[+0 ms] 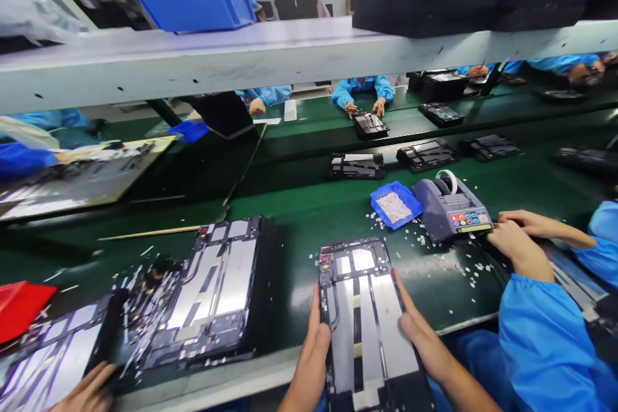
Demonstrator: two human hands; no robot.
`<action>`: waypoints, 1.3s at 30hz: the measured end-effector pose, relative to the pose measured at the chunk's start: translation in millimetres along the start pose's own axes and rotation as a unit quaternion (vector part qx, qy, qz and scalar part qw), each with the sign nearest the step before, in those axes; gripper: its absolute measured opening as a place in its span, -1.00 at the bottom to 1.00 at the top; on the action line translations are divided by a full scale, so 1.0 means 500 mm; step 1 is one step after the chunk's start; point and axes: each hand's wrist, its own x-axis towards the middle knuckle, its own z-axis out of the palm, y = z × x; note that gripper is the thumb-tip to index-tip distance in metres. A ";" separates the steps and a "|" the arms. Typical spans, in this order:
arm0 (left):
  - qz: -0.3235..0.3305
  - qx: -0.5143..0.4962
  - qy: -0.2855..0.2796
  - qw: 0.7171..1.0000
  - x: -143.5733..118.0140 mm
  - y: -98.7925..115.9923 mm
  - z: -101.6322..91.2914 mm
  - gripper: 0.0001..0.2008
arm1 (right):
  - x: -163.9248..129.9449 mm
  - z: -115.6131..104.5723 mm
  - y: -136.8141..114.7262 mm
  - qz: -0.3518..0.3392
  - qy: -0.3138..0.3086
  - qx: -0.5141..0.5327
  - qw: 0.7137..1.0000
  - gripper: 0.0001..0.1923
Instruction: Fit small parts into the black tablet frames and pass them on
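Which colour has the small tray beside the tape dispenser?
The small tray is blue, seen in the head view.

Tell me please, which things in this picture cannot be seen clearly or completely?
- Open tablet, head view: held at both sides by the left hand and right hand; its near end is cut off by the bottom edge.
- Devices at lower left, head view: smeared by blur, details unreadable.
- Buttons on the tape dispenser, head view: labels too small to read.
- People across the belt, head view: the shelf hides everything above their arms.
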 end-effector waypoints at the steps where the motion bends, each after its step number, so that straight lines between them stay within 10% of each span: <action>1: 0.024 0.043 0.010 0.999 0.012 0.008 -0.011 -0.30 | 0.003 -0.010 0.003 -0.001 0.003 -0.008 1.000 -0.18; 5: 0.205 0.298 0.085 0.928 0.096 0.091 -0.037 -0.56 | 0.030 -0.035 -0.010 -0.036 0.022 -0.026 0.999 -0.17; 10: 0.326 0.560 -0.016 0.762 0.180 0.179 -0.017 -0.70 | 0.080 -0.013 -0.103 -0.145 0.023 -0.083 0.986 -0.16; 13: 0.359 0.595 0.002 0.719 0.182 0.175 -0.013 -0.78 | 0.100 0.013 -0.156 -0.180 0.029 -0.119 0.976 -0.26; 18: 0.395 0.484 -0.005 0.781 0.172 0.165 -0.019 -0.79 | 0.167 0.083 -0.195 -0.180 -0.042 -0.254 0.950 -0.69; 23: 0.395 0.388 -0.028 0.832 0.182 0.170 -0.003 -0.81 | 0.248 0.160 -0.194 -0.146 -0.175 -0.319 0.920 -0.72; 30: 0.258 0.319 0.033 0.912 0.157 0.153 -0.002 -0.87 | 0.249 0.178 -0.175 -0.108 -0.146 -0.334 0.925 -0.87; 39: 0.163 0.291 0.061 0.941 0.129 0.164 0.008 -0.81 | 0.240 0.194 -0.179 -0.164 -0.111 -0.419 0.886 -0.86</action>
